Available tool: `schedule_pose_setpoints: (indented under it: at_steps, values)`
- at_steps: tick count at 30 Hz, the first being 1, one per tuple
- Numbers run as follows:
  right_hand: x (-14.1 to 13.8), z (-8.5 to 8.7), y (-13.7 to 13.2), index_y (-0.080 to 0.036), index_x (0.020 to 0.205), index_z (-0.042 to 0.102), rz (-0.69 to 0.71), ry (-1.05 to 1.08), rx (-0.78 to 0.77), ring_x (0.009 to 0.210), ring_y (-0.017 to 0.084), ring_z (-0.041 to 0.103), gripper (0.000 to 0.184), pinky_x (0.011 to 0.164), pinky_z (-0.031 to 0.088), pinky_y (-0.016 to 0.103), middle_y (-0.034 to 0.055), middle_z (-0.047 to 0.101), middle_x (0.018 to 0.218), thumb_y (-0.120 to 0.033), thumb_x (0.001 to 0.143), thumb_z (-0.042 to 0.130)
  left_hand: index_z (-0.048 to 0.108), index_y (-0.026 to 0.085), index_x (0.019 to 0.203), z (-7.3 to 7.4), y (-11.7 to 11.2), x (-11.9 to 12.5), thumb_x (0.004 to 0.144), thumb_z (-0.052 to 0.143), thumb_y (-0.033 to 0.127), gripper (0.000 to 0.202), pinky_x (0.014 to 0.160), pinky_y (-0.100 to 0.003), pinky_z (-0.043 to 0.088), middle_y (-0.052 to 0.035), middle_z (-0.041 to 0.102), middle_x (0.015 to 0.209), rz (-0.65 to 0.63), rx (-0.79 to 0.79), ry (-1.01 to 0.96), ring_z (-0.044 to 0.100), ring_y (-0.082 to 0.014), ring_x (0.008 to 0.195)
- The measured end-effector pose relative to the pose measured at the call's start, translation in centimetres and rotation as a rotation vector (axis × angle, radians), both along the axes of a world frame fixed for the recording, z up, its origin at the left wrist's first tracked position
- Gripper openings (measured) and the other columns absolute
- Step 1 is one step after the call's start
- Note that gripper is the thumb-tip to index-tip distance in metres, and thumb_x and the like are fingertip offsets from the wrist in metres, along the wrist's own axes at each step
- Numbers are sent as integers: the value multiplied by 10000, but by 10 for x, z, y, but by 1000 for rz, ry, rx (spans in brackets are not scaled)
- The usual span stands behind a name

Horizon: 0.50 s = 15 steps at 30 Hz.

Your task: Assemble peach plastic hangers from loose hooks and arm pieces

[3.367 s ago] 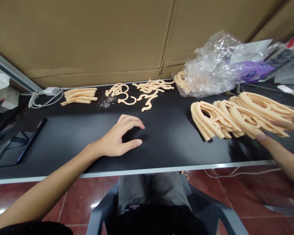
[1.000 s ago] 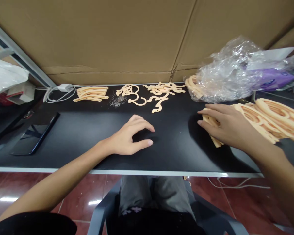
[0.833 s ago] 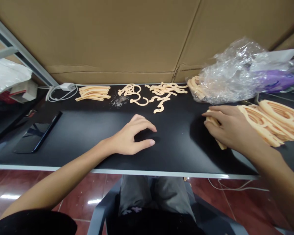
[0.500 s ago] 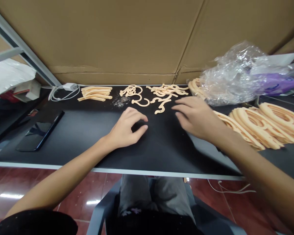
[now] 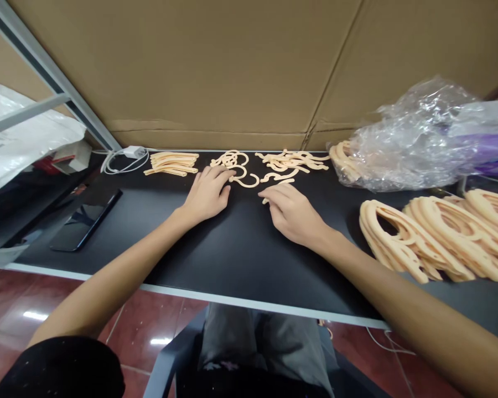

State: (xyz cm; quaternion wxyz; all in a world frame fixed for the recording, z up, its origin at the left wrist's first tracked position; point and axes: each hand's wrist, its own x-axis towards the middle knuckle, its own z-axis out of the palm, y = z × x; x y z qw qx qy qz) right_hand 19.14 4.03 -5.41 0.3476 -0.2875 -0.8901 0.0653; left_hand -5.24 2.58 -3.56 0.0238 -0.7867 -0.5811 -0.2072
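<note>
My left hand (image 5: 206,193) is open, palm down, its fingers stretched toward a small group of beige hooks (image 5: 249,181). Its fingertips reach the nearest hooks and partly cover them. My right hand (image 5: 292,214) has its fingers curled down over a curved beige piece (image 5: 265,200), of which only bits show at the fingertips. Just beyond that hand lies another wavy beige piece (image 5: 274,176). Farther back is a loose pile of similar wavy pieces (image 5: 292,160). Left of the hooks, slim beige bars (image 5: 172,163) lie side by side in a row.
Stacked beige hanger-like frames (image 5: 435,235) fill the right side. Behind them, crumpled clear plastic (image 5: 415,138) covers more frames. A phone (image 5: 85,221) lies at left, near a white cable and charger (image 5: 128,157). Cardboard (image 5: 211,66) walls the table's back; its front edge (image 5: 253,304) is pale.
My left hand has moved forward to the hooks. The right hand has come left and down onto the curved piece. The view has shifted slightly.
</note>
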Motion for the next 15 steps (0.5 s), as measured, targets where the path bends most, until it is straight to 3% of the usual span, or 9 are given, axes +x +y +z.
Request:
schedule_pose_setpoints:
  at_steps: [4,8,11,15]
  values:
    - [6,1,8,-168,1130,715,-55,25,-4,1078,269,650,439,973,527,448,126,742,1111,-9,849,418,709,165,1076,-2,7,-3,957,482,236,266,1031,-472,431,-113,713,1138,-70,33,-11,577,-276,1143]
    - [13,2,14,-147,1055,745,-110,-88,-35,1074,290,632,390,937,507,450,132,743,1090,-28,837,445,704,186,891,2,-2,-5,909,607,338,182,877,-386,476,-39,698,821,-181,-6,-99,611,-209,865]
    - [13,4,12,-159,1022,760,-134,-124,-40,1064,295,618,338,900,486,450,123,745,1074,-68,864,475,681,193,769,7,-10,2,895,620,365,221,798,-348,479,-17,680,743,-224,-67,-165,600,-178,766]
    - [9,8,3,-171,974,770,-147,-132,-3,1013,291,607,277,858,470,446,120,743,1001,-129,906,505,680,197,744,9,-12,9,892,614,375,240,788,-352,483,-17,683,723,-225,-68,-183,603,-181,747]
